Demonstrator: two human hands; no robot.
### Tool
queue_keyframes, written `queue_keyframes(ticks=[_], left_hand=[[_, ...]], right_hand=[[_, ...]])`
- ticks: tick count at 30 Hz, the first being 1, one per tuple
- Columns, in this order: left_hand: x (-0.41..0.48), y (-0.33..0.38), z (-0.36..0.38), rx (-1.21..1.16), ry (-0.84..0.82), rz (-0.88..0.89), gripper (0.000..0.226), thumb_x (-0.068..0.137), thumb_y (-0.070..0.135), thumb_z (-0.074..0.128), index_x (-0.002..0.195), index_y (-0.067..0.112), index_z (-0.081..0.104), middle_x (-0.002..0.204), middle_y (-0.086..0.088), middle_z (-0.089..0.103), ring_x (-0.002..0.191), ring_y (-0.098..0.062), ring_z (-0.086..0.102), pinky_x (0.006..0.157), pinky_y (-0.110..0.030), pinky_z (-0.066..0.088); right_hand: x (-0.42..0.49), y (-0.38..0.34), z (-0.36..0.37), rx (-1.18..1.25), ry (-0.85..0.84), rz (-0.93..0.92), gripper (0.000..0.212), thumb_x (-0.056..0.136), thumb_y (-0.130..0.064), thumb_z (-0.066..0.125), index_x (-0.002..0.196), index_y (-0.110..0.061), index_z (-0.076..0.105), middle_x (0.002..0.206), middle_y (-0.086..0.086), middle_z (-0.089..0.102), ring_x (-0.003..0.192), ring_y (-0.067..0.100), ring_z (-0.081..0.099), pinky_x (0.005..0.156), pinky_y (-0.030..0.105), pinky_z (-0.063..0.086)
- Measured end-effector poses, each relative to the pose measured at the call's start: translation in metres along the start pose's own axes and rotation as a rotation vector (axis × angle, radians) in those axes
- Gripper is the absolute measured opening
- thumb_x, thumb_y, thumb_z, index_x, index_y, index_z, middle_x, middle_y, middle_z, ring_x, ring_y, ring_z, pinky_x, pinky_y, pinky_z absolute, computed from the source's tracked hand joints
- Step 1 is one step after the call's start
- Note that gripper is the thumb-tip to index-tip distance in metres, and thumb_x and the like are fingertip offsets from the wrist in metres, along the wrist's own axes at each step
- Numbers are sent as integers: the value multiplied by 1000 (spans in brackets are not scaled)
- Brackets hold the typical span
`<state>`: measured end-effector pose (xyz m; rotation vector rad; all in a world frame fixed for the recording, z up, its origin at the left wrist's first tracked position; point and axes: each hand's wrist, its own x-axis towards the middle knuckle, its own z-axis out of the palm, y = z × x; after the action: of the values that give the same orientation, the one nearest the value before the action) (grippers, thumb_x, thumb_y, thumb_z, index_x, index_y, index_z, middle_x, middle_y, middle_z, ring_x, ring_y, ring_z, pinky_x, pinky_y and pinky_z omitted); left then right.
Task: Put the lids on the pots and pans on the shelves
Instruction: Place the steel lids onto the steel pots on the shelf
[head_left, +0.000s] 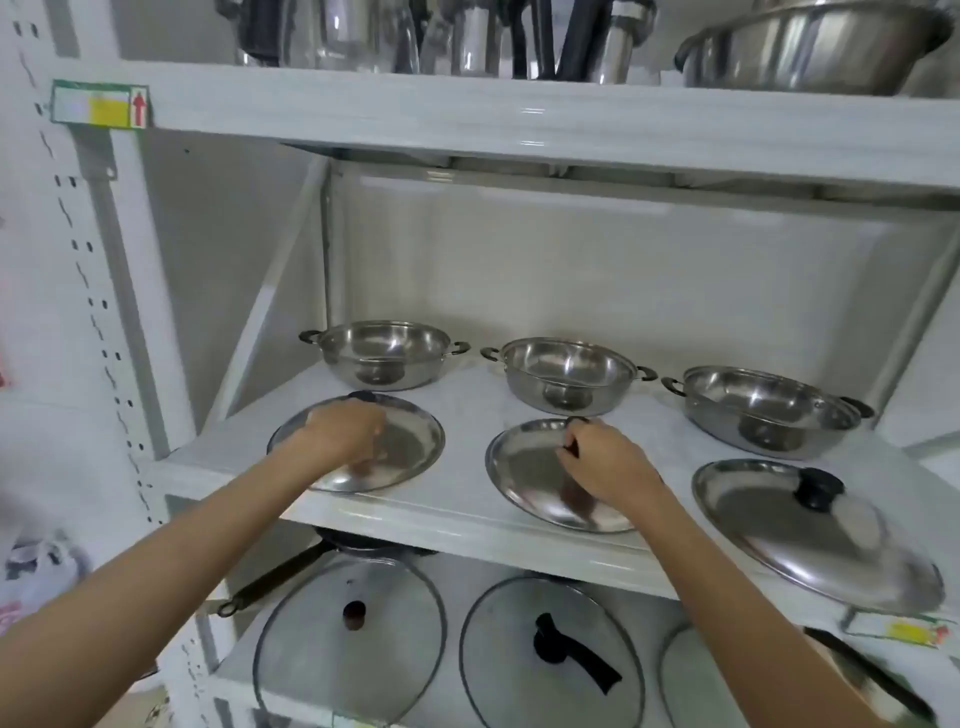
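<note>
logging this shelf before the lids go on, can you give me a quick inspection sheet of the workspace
surface: white middle shelf, bare between items.
job's things: three open steel pots at the back, left pot, middle pot, right pot; a steel lid lies in front of each, left lid, middle lid, right lid. No pot covered yet.
clutter: nothing seen.
grips: left hand on left lid; right hand closed on middle lid's knob.
cables: nothing seen.
surroundings: glass lids on shelf below; steel ware on shelf above.
</note>
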<state>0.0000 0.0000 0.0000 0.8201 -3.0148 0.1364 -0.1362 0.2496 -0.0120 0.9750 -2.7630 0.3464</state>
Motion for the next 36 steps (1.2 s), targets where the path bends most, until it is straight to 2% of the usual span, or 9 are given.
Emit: queue_keyframes(ticks=[4, 9, 12, 15, 19, 22, 24, 27, 36], left_hand=[[43, -21, -3, -12, 33, 6, 37, 88, 34, 59, 119, 14, 59, 122, -7, 61, 111, -26, 60, 92, -35, 49], [90, -41, 1, -36, -6, 46, 44, 88, 34, 59, 125, 12, 55, 129, -11, 56, 118, -28, 56, 97, -37, 49], [106, -46, 11, -95, -38, 97, 43, 90, 36, 56, 127, 14, 54, 133, -11, 55, 121, -29, 54, 98, -37, 46], [114, -49, 19, -148, -3, 138, 40, 89, 31, 58, 123, 10, 57, 129, -15, 57, 119, -29, 54, 98, -35, 45], [117, -52, 24, -172, 23, 164, 35, 90, 28, 59, 117, 6, 57, 125, -14, 60, 118, -28, 53, 94, -32, 42], [116, -46, 17, -176, 25, 176, 35, 90, 26, 59, 118, 5, 58, 126, -13, 59, 119, -27, 52, 94, -31, 42], [115, -42, 6, -177, 53, 190, 34, 91, 26, 57, 119, 5, 59, 127, -13, 59, 120, -27, 53, 94, -31, 42], [112, -39, -24, -181, 135, 208, 34, 92, 27, 57, 120, 7, 60, 129, -12, 59, 121, -28, 54, 96, -31, 43], [149, -46, -98, -236, 230, 148, 36, 92, 28, 58, 122, 7, 60, 129, -14, 59, 119, -32, 55, 97, -35, 45]], right_hand=[[32, -8, 15, -25, 71, 92, 29, 95, -22, 46, 121, -9, 51, 128, 15, 51, 117, 31, 49, 92, 42, 48], [61, -8, 32, -94, 7, 262, 39, 97, -25, 45, 132, -9, 41, 137, 17, 43, 122, 34, 44, 100, 44, 42], [71, -3, 42, -170, -47, 298, 41, 99, -35, 38, 131, -9, 43, 132, 17, 51, 117, 33, 50, 98, 41, 42], [75, 2, 47, -212, -14, 297, 41, 99, -37, 39, 126, -8, 48, 125, 16, 55, 113, 33, 53, 95, 38, 44], [73, 4, 51, -165, 58, 255, 26, 98, -16, 42, 121, -6, 50, 120, 17, 55, 109, 31, 51, 92, 36, 45], [74, -3, 43, -3, 106, 246, 26, 94, -7, 49, 120, -5, 48, 118, 17, 53, 105, 31, 52, 90, 38, 49], [75, -9, 31, 73, 137, 222, 31, 91, -11, 57, 119, -3, 47, 118, 18, 53, 106, 32, 54, 87, 37, 48], [79, -17, 4, 49, 179, 182, 32, 89, -17, 64, 113, -2, 51, 116, 19, 57, 103, 33, 58, 82, 34, 46], [134, -17, -62, 39, 370, 164, 25, 85, -15, 67, 102, 0, 57, 108, 22, 59, 100, 39, 56, 82, 38, 45]])
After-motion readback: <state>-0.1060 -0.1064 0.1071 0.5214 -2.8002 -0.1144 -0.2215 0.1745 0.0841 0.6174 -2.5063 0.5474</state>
